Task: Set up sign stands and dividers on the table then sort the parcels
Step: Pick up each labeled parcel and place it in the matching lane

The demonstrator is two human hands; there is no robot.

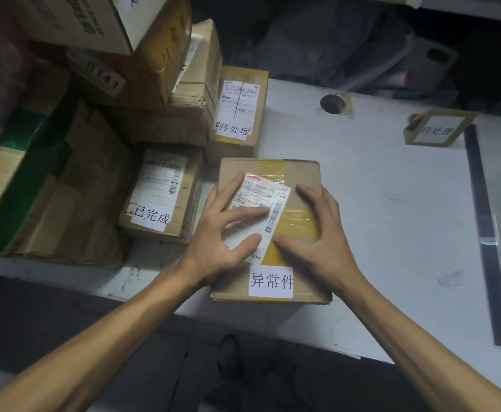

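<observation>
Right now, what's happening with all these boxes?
A person is sorting parcels at a white table. The left hand and the right hand press flat on top of the 异常件 parcel at the table's near edge. The 已完成 parcel and the 待处理 parcel sit to its left, by a heap of boxes. A 待处理 sign stand and a dark divider strip are set up farther right.

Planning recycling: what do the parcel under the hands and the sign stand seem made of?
Parcel: matte brown cardboard, creased at the edges, sealed with glossy yellowish tape. Sign stand: probably folded cardboard with a white paper label; it is blurred.
</observation>
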